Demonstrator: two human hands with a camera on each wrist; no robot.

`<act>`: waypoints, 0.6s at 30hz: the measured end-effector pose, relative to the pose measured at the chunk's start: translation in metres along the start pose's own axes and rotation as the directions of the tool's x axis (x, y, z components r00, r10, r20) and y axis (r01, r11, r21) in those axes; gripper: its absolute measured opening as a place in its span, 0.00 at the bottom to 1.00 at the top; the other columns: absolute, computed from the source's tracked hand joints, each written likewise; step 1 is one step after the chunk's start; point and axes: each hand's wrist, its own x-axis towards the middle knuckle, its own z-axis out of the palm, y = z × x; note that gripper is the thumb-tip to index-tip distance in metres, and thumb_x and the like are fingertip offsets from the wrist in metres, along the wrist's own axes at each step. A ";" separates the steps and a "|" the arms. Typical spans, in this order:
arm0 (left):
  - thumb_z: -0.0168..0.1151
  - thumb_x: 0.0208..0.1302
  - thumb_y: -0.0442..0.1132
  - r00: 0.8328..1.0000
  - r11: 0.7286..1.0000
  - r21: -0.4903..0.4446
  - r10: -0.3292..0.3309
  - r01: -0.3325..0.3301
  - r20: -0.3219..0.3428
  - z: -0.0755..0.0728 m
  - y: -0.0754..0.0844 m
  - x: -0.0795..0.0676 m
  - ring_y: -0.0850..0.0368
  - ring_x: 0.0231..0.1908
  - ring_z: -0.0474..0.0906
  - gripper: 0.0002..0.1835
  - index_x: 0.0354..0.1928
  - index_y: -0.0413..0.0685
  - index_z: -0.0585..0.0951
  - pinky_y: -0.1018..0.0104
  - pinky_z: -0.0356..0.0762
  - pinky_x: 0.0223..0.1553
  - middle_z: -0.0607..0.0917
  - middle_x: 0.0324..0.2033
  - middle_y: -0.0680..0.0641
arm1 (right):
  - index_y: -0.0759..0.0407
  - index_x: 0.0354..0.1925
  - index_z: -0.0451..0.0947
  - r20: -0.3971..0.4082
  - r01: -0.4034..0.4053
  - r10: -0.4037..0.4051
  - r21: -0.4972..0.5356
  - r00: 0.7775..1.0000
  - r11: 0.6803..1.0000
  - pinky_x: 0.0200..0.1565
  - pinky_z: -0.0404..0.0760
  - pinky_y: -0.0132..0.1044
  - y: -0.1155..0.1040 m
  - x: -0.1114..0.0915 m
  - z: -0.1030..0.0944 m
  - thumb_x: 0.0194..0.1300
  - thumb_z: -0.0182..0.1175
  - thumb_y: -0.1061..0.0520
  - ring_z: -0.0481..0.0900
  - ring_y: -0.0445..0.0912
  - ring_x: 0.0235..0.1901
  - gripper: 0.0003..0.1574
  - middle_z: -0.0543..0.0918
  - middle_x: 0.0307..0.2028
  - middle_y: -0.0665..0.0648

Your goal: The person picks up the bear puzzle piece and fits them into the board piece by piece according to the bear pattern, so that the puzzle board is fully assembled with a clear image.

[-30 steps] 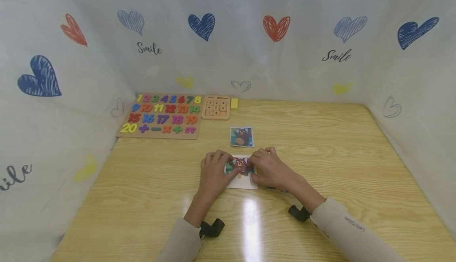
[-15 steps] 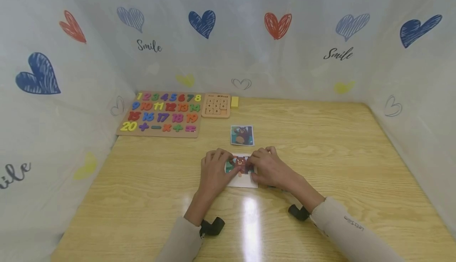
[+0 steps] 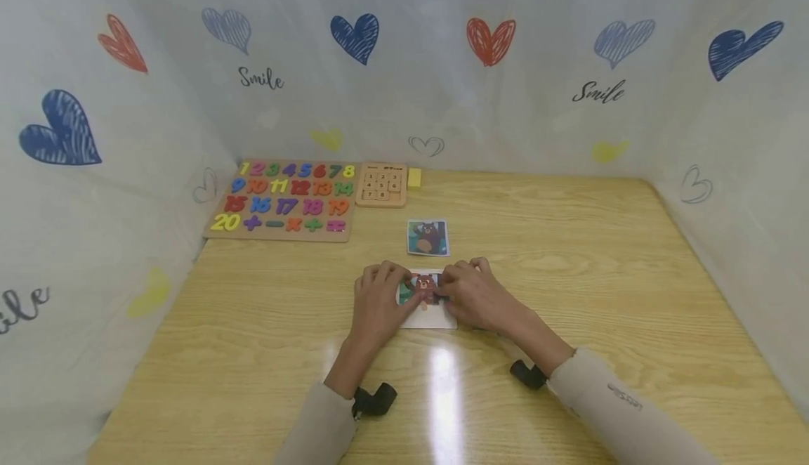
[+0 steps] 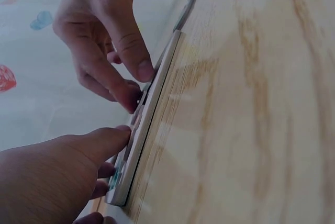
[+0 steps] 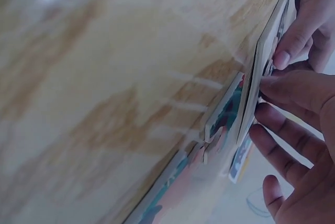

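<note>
A white puzzle board (image 3: 431, 320) lies on the table, its upper part covered by jigsaw pieces (image 3: 424, 283) showing a brown bear's head. My left hand (image 3: 381, 303) grips the board's left side, fingers along the edge and thumb over the picture. From the right, my right hand (image 3: 477, 298) pinches a dark puzzle piece at the picture's right side with thumb and forefinger; the fingers hide most of it. In the right wrist view both thumbs are close together over the board. Several loose pieces (image 5: 225, 113) lie beside it, mostly hidden under my right hand in the head view.
A bear picture card (image 3: 428, 238) lies just beyond the board. Further back are a colourful number board (image 3: 281, 198), a wooden sliding number puzzle (image 3: 382, 185) and a small yellow block (image 3: 414, 178). A pale curtain (image 3: 423, 100) with hearts surrounds the table.
My right fingers have shifted slightly inward and up at the picture's right side. My left hand keeps its place, and the whole head view has tilted a little.
</note>
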 end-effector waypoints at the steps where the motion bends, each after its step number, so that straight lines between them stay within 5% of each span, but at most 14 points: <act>1: 0.70 0.61 0.57 1.000 1.000 -0.004 -0.004 0.004 0.003 0.000 0.000 0.000 0.47 0.57 0.67 0.18 0.45 0.55 0.82 0.44 0.64 0.58 0.77 0.48 0.53 | 0.55 0.46 0.89 -0.002 -0.003 0.003 0.001 1.000 1.000 0.53 0.67 0.55 0.000 0.000 0.000 0.58 0.68 0.61 0.78 0.49 0.48 0.16 0.83 0.44 0.51; 13: 0.70 0.61 0.57 1.000 0.999 -0.037 0.023 -0.023 0.001 0.002 0.003 0.001 0.46 0.57 0.67 0.18 0.45 0.54 0.82 0.43 0.64 0.59 0.77 0.48 0.53 | 0.56 0.43 0.90 -0.017 -0.025 0.025 0.012 1.000 1.000 0.49 0.69 0.53 0.001 -0.003 -0.002 0.57 0.70 0.62 0.78 0.49 0.46 0.13 0.82 0.41 0.51; 18: 0.68 0.61 0.60 1.000 1.000 0.008 -0.004 0.004 -0.022 0.004 0.003 0.002 0.46 0.56 0.68 0.20 0.44 0.54 0.82 0.43 0.65 0.57 0.78 0.47 0.53 | 0.54 0.48 0.89 0.052 -0.035 0.031 0.077 0.998 0.996 0.50 0.68 0.54 0.004 -0.003 -0.004 0.62 0.68 0.59 0.77 0.49 0.51 0.15 0.84 0.46 0.51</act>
